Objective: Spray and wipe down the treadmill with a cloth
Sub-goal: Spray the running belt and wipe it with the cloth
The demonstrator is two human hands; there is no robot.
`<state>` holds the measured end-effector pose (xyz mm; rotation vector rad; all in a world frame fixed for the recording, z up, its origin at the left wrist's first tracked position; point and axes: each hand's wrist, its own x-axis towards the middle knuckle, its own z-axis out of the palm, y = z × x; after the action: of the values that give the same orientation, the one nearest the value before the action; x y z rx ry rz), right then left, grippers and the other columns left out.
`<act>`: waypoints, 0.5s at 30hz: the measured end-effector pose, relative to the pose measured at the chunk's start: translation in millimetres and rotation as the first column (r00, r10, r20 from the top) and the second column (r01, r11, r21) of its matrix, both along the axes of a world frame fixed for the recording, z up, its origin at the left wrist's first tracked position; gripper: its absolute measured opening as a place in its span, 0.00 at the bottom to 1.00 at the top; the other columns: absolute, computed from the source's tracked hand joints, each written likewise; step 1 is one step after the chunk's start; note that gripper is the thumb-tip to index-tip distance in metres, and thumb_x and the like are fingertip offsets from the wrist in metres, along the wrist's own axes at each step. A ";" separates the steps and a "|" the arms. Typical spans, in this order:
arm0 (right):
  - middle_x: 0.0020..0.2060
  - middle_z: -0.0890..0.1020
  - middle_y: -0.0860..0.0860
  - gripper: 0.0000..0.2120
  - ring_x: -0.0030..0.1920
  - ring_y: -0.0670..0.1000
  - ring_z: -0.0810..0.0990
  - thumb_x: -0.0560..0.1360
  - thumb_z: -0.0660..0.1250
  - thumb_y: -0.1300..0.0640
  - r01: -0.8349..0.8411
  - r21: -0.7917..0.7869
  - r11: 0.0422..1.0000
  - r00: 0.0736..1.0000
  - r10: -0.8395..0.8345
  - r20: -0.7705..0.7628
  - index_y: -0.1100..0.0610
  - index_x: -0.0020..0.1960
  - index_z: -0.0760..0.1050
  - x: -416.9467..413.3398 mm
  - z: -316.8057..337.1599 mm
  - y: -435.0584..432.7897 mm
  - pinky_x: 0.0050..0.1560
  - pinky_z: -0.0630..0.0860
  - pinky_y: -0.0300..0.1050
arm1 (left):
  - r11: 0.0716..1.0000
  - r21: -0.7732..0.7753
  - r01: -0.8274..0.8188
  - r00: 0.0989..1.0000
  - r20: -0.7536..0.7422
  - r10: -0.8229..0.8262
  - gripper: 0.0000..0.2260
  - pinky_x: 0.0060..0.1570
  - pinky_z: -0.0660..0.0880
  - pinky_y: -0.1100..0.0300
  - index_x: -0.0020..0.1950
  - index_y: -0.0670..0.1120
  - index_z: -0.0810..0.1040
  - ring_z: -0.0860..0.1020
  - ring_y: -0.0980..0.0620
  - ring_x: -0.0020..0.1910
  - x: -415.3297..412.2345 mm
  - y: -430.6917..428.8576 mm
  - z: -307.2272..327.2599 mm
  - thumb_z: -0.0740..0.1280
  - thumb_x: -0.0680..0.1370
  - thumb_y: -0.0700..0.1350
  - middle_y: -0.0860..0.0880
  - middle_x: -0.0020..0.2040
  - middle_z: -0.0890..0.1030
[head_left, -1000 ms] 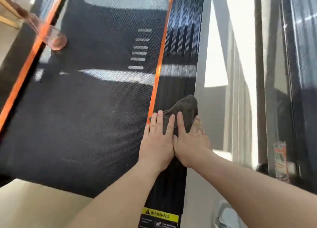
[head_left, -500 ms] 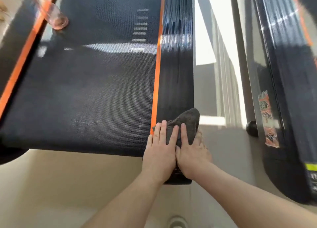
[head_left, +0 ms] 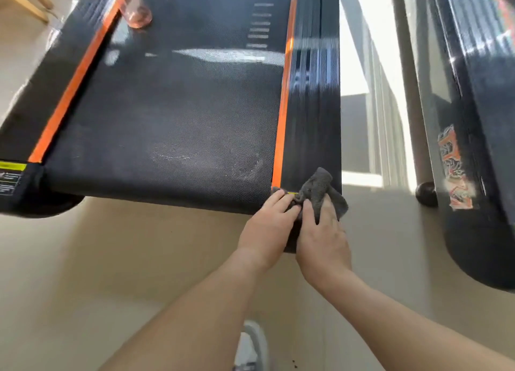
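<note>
The treadmill has a black belt [head_left: 167, 105] edged by orange stripes and a ribbed black right side rail [head_left: 312, 105]. A dark grey cloth [head_left: 320, 185] lies bunched at the near end of that rail. My left hand [head_left: 267, 225] has bent fingers holding the cloth's left edge by the orange stripe. Right beside it, my right hand [head_left: 323, 236] grips the cloth, with part of the fabric folded between its fingers. A pink see-through spray bottle [head_left: 136, 10] stands on the belt at the far left. Pale damp streaks [head_left: 181, 156] show on the belt near its end.
A second dark treadmill [head_left: 473, 175] with a worn sticker stands close on the right, a black round foot [head_left: 425, 193] beside it. Wooden chair legs [head_left: 28, 2] are at the top left. My shoe [head_left: 250, 348] is on the beige floor below.
Both hands have slid the cloth back along the right rail to its near end. Their fingers, flat on the cloth before, are now bent around it.
</note>
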<state>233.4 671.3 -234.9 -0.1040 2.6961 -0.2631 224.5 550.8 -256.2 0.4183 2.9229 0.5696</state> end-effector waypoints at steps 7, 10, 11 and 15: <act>0.79 0.51 0.59 0.33 0.78 0.58 0.55 0.79 0.62 0.58 -0.016 -0.128 0.992 1.000 0.012 -0.029 0.54 0.80 0.52 -10.6 8.6 -60.2 0.71 0.63 0.50 | 0.985 0.109 -0.132 0.991 0.011 0.132 0.08 0.55 0.72 0.52 0.55 0.42 0.79 0.69 0.44 0.57 -0.3 -59.3 12.5 0.64 0.78 0.40 0.45 0.58 0.75; 0.79 0.52 0.58 0.34 0.77 0.57 0.56 0.77 0.61 0.61 -0.006 -0.208 0.978 0.999 -0.001 -0.034 0.54 0.80 0.54 -10.6 18.7 -121.5 0.70 0.65 0.51 | 0.977 0.106 -0.185 0.983 0.010 0.185 0.07 0.52 0.71 0.53 0.51 0.41 0.79 0.68 0.46 0.54 3.0 -123.0 23.4 0.64 0.77 0.39 0.46 0.56 0.74; 0.79 0.52 0.58 0.34 0.77 0.57 0.56 0.77 0.61 0.62 -0.008 -0.229 0.973 1.000 0.001 -0.030 0.54 0.80 0.54 -10.5 22.1 -148.1 0.70 0.65 0.51 | 0.971 0.118 -0.206 0.978 0.009 0.207 0.07 0.52 0.71 0.53 0.51 0.41 0.79 0.68 0.46 0.54 3.2 -150.6 26.2 0.64 0.77 0.39 0.45 0.56 0.74; 0.79 0.52 0.58 0.34 0.76 0.57 0.56 0.77 0.60 0.62 -0.017 -0.262 0.965 1.000 0.015 -0.010 0.55 0.80 0.52 -13.2 36.4 -243.0 0.71 0.62 0.49 | 0.883 0.262 -0.388 0.921 0.087 0.379 0.12 0.46 0.64 0.72 0.62 0.47 0.75 0.66 0.65 0.45 3.7 -239.2 39.7 0.60 0.81 0.47 0.47 0.61 0.73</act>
<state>220.1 428.3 -198.5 -0.2059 2.6529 -0.6149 228.1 311.7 -216.4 -0.1574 2.9107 1.0310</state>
